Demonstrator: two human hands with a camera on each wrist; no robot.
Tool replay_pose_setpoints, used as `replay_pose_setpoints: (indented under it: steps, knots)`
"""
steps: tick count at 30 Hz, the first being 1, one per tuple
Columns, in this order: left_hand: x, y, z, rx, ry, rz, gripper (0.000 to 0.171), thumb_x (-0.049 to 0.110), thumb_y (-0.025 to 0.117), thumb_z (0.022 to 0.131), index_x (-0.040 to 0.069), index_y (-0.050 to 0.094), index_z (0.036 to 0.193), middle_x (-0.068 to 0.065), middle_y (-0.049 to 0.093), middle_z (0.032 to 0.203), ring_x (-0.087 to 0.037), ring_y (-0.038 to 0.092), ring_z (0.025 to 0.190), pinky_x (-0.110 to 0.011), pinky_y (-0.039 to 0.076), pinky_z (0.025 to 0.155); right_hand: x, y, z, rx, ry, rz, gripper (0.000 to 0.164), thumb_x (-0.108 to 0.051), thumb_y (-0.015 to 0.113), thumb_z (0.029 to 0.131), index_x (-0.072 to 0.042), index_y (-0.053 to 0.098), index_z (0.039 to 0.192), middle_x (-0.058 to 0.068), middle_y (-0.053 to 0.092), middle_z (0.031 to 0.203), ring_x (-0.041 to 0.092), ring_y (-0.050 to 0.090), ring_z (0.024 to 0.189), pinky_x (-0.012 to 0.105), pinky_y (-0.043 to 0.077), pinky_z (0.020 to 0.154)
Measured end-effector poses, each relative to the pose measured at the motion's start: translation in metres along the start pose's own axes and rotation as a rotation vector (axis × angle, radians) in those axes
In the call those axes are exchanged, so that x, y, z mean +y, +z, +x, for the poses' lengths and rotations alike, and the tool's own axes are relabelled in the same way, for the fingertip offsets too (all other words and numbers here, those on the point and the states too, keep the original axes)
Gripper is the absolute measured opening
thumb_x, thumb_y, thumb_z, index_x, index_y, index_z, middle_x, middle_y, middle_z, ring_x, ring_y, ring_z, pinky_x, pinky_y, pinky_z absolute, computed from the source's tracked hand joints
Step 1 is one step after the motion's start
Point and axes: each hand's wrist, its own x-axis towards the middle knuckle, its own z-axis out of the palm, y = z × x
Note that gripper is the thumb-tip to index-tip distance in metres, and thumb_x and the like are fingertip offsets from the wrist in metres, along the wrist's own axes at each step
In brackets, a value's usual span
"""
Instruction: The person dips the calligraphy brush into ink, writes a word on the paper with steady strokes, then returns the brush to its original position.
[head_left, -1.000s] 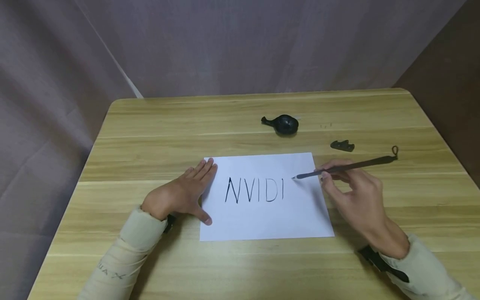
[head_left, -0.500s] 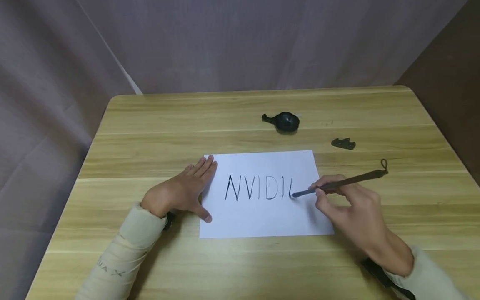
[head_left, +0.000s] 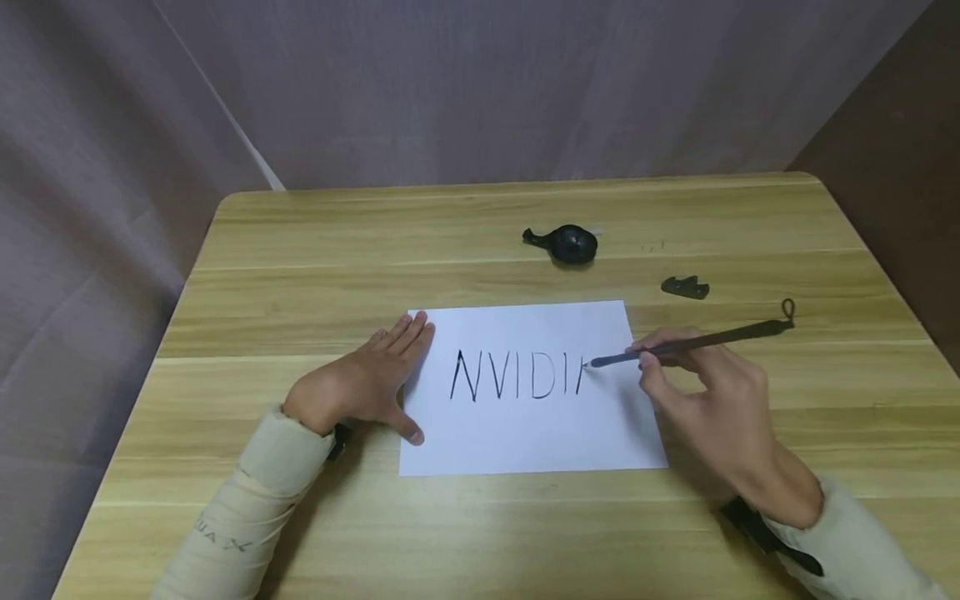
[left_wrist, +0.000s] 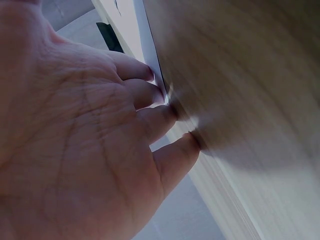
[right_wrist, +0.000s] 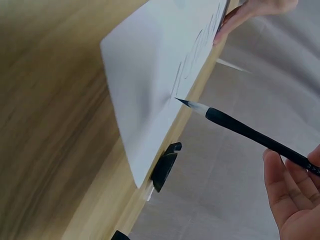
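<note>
A white sheet of paper (head_left: 525,442) lies on the wooden table, with thin black strokes reading "NVIDI" and one slanted stroke after them. On its left edge rests my left hand (head_left: 367,383), fingers straight and thumb spread. My right hand (head_left: 712,400) pinches a dark-handled writing brush (head_left: 705,340) over the paper's right side. In the right wrist view the brush (right_wrist: 240,129) shows a pale bristle head with a dark, pointed tip. That tip is right at the top of the slanted stroke. Fingertips of the left hand (left_wrist: 145,97) reach the paper's edge in the left wrist view.
A round black object with a short neck (head_left: 570,245) lies behind the paper. Right of it sits a small dark jagged brush rest (head_left: 686,287). Grey cloth (head_left: 480,92) hangs beyond the table's far edge (head_left: 375,192).
The brush tip first moved down and left, leaving a slanted stroke after the "I", then went back up to that stroke's top. My left hand stays in place on the paper.
</note>
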Motion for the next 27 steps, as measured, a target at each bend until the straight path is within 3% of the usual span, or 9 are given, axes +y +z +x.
replay_pose_setpoints:
  steps: [9, 16, 27]
  knots:
    - [0.0, 0.0, 0.0, 0.0, -0.002, -0.004, 0.148, 0.055, 0.095, 0.07, 0.0, -0.001, 0.168, -0.019, -0.011, 0.176, -0.035, -0.011, 0.162, -0.056, 0.004, 0.131, 0.006, 0.0, 0.003, -0.061, 0.057, -0.019, 0.016, 0.001, 0.069, 0.089, 0.007, 0.073, 0.103, 0.018, 0.078, 0.102, -0.013, 0.065, 0.099, 0.005, 0.05, 0.089]
    - [0.001, 0.001, 0.0, -0.001, -0.006, -0.01, 0.148, 0.054, 0.096, 0.07, -0.001, -0.001, 0.168, -0.019, -0.011, 0.176, -0.036, -0.012, 0.162, -0.056, 0.004, 0.131, 0.006, 0.001, 0.002, -0.044, 0.056, 0.004, 0.018, 0.007, 0.071, 0.085, 0.007, 0.073, 0.104, 0.018, 0.078, 0.101, -0.019, 0.06, 0.101, 0.005, 0.051, 0.088]
    - [0.001, 0.0, 0.0, -0.003, -0.006, -0.012, 0.148, 0.054, 0.096, 0.07, -0.001, -0.001, 0.168, -0.019, -0.012, 0.176, -0.036, -0.011, 0.163, -0.057, 0.005, 0.131, 0.005, -0.007, -0.008, 0.0, 0.011, 0.013, 0.018, -0.003, 0.068, 0.081, 0.005, 0.073, 0.096, 0.015, 0.077, 0.091, -0.013, 0.064, 0.094, 0.005, 0.051, 0.086]
